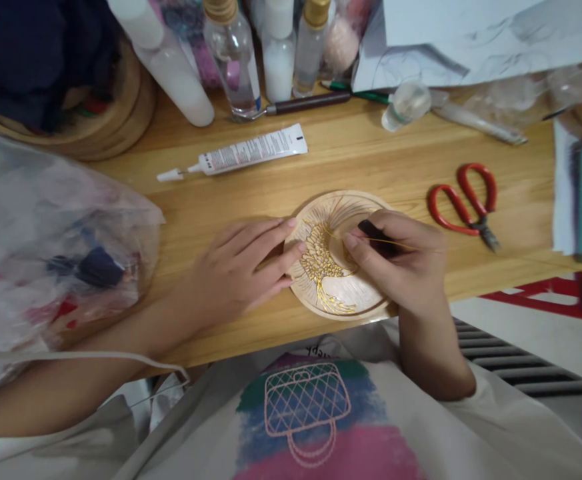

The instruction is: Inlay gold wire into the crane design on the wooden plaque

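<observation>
A round wooden plaque (303, 303) lies on the table, with a fish-like design of gold wire (321, 257) on its pale face. My left hand (251, 263) rests at its left edge, fingers stretched out and slightly spread, tips touching the rim. Over the right part of the plaque, my right hand (403, 257) is closed in a pinch around a black tool (378, 235), whose kind is mostly hidden by the fingers. A thin gold wire (395, 245) runs from the design past this hand to the right.
Red-handled pliers (463, 207) lie right of the plaque. Behind it are a white glue tube (253, 150), a dark-handled tool (311, 102), several bottles (233, 63) and a small clear cup (407, 105). Plastic bags (61, 233) fill the left; papers (471, 43) lie back right.
</observation>
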A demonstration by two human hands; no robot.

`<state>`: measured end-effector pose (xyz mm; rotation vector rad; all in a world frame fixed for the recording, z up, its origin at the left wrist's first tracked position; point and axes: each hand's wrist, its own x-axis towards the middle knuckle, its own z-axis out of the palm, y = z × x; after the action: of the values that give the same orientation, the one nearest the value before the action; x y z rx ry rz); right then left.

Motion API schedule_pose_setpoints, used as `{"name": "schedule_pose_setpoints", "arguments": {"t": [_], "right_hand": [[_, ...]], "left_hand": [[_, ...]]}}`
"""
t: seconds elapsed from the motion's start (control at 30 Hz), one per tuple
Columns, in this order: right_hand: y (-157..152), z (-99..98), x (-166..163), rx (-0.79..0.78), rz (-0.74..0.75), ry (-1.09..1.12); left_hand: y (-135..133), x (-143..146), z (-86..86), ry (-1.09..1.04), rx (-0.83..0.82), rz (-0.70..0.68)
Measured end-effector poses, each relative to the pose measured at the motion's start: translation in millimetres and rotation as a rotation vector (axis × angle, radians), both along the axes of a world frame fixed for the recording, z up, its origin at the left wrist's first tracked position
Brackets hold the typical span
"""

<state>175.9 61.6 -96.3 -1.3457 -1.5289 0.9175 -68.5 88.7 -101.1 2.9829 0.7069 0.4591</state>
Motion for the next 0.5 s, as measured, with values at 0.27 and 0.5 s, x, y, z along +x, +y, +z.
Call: {"name": "schedule_pose_setpoints", "arguments": {"t": [0.27, 0.5], "right_hand": [[-0.1, -0.5, -0.2, 0.007, 0.02, 0.008], [-1.3, -0.7, 0.9, 0.002, 0.018, 0.002]], "left_hand": [[-2.4, -0.2, -2.3, 0.025, -0.067, 0.017], [-3.3, 0.4, -2.4, 0.001, -0.069, 0.012]]}}
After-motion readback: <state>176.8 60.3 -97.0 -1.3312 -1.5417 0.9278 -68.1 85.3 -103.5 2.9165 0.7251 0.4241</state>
